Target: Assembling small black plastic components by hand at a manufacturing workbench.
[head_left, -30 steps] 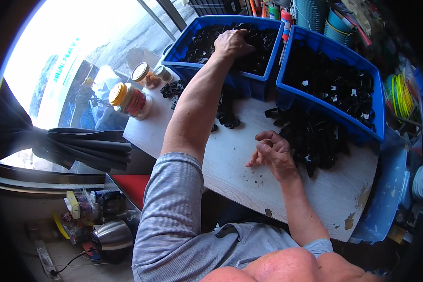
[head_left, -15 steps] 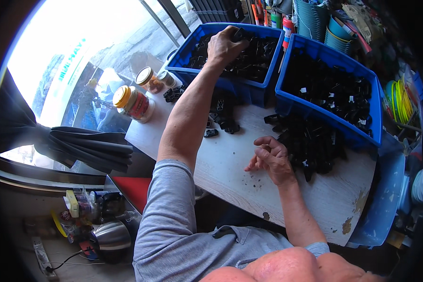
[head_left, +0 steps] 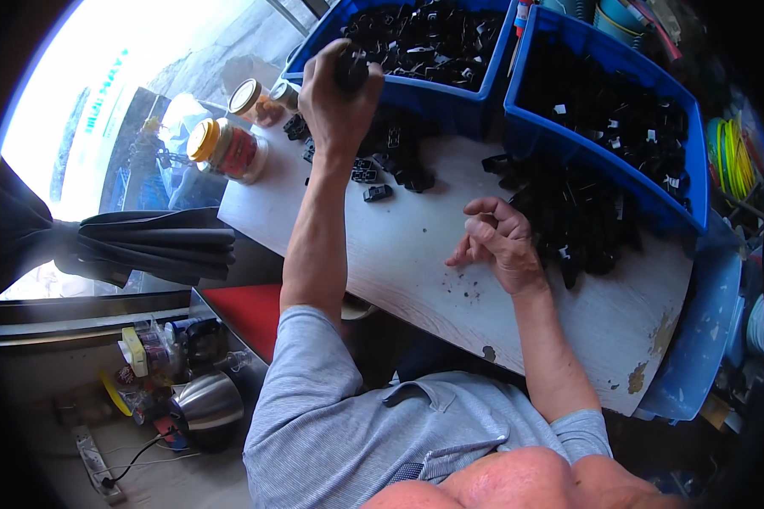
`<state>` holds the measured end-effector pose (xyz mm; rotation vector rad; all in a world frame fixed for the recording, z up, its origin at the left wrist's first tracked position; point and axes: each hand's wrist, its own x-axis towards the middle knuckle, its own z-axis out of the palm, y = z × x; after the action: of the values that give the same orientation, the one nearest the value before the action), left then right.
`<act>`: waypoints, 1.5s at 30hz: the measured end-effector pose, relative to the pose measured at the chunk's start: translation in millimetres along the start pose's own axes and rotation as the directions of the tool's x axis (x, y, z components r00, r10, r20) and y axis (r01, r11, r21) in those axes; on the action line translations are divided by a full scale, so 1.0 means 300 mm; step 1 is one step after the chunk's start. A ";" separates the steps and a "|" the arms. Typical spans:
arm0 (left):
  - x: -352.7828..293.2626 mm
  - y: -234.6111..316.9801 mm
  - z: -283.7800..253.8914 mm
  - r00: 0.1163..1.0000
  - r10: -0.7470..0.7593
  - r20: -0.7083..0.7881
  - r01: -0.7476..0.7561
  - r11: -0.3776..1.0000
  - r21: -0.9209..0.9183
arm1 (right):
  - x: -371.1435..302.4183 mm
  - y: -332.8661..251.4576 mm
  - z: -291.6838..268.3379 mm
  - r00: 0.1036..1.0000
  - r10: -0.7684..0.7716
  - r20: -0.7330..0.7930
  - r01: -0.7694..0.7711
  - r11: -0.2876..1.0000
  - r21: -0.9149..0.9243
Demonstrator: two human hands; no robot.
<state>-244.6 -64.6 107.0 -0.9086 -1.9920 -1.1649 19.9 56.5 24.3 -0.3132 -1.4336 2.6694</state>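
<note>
My left hand [head_left: 338, 106] is closed around a dark, rounded black plastic part [head_left: 351, 68], just off the near left corner of the left blue bin [head_left: 463, 103]. Its exact shape is partly covered by my fingers. Over the white table [head_left: 407, 254], my right hand [head_left: 505, 246] hovers with fingers loosely bent and apart, nothing visible in them. Beside it on the right lies a heap of black plastic parts [head_left: 581, 216]. Beyond my left wrist sits a smaller group of black parts [head_left: 407, 157], with a single black piece [head_left: 378, 193] at its near side.
A second blue bin [head_left: 607, 140] of black parts stands at the right. Jars, one yellow-lidded [head_left: 229, 151], line the table's left edge by the window. A metal kettle [head_left: 208, 400] is at lower left. A pale blue tub [head_left: 696, 356] sits beside the table's right end.
My left hand has come out of the left bin, moving left and nearer, with a black part in it. My right hand stays over the table. The view has shifted slightly.
</note>
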 end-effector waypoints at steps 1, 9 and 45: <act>-0.040 -0.011 -0.016 0.999 0.032 -0.013 -0.031 0.999 0.040 | 0.001 0.001 0.000 1.000 0.006 0.000 -0.006 1.000 0.003; -0.271 -0.044 -0.009 0.982 -0.056 0.178 -0.013 0.931 0.365 | -0.004 0.011 -0.001 0.999 -0.041 -0.016 0.040 0.999 -0.027; 0.228 0.005 0.386 0.454 -0.193 0.870 -0.307 0.883 0.356 | 0.006 0.021 -0.009 0.999 -0.035 0.024 0.033 0.996 0.079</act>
<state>-302.4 56.4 116.8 -1.4868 -2.8389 0.0331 18.9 55.4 17.3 -0.2465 -1.3239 2.7035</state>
